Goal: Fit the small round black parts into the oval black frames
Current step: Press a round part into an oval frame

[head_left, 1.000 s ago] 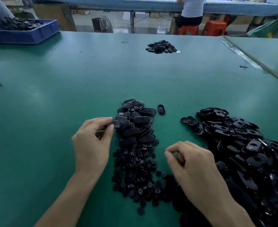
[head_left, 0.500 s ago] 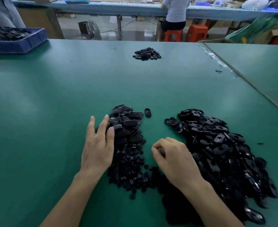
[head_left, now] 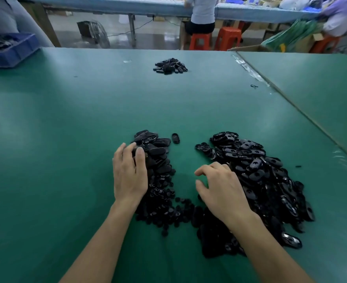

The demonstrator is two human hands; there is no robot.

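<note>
- Resting on the middle heap (head_left: pixel 158 154), left hand (head_left: pixel 128 176); its grip I cannot tell;
- right hand (head_left: pixel 221 188) loosely curled, empty, beside oval black frames (head_left: pixel 258 172) at right;
- small round black parts (head_left: pixel 162 203) near, between hands; blue tray (head_left: pixel 13 55) far left.

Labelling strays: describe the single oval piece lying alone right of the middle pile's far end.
The lone oval piece looks like glossy black plastic, with a raised rim and hollow centre. It lies flat on the green table, long axis pointing away from the person, just right of the middle pile, apart from it.
</note>
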